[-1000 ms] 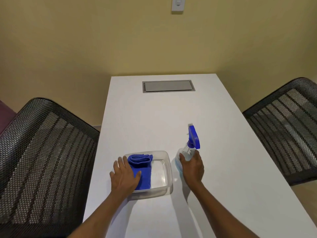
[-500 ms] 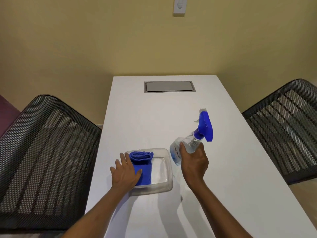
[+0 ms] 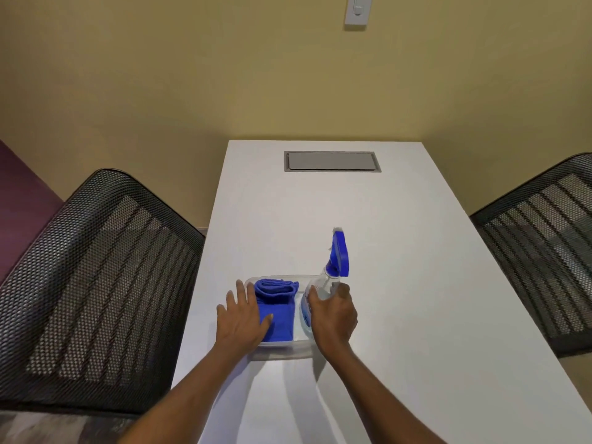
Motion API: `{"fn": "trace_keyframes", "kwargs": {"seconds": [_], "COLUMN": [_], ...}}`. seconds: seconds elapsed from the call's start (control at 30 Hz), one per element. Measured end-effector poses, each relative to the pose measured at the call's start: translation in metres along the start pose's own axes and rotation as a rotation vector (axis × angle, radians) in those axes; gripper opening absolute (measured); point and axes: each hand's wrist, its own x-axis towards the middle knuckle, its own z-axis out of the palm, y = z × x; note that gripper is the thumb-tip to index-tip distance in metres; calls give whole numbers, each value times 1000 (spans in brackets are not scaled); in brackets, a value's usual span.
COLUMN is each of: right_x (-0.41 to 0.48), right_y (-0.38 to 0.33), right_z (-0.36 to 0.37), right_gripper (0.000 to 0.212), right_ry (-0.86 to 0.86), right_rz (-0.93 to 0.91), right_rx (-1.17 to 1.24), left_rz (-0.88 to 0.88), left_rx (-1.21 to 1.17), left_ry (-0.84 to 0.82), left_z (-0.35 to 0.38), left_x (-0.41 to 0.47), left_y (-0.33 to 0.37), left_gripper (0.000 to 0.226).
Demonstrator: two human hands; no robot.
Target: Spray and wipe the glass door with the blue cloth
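A folded blue cloth (image 3: 278,302) lies in a clear plastic tray (image 3: 282,351) on the white table (image 3: 400,283). My left hand (image 3: 242,318) rests flat on the cloth's left part, fingers spread, thumb on the fabric. My right hand (image 3: 333,315) is wrapped around the clear body of a spray bottle (image 3: 336,264) with a blue trigger head. The bottle is held over the tray's right side, nozzle pointing away from me. No glass door is in view.
Black mesh chairs stand on both sides, one at the left (image 3: 96,283) and one at the right (image 3: 544,245). A grey cable hatch (image 3: 332,161) is set in the table's far end. A yellow wall with a white switch (image 3: 357,9) lies ahead.
My right hand lifted the spray bottle off the table, then carried it left over the tray's right side. My left hand has stayed on the cloth.
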Motion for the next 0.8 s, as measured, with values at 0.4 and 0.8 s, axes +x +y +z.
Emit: {"fn": "trace_keyframes", "kwargs": {"seconds": [0.4, 0.8], "right_x": [3, -4], "right_y": [9, 21], "right_z": [20, 5], "right_gripper": [41, 84], "right_ry": [-31, -141], "right_rz": [84, 70], "right_rx": [65, -20], "left_rz": [134, 115], "left_rx": [44, 158], "left_ry": [11, 119], "left_z": [3, -19], "left_x": [-8, -20], "left_y": [4, 3], "left_gripper": [93, 89]}}
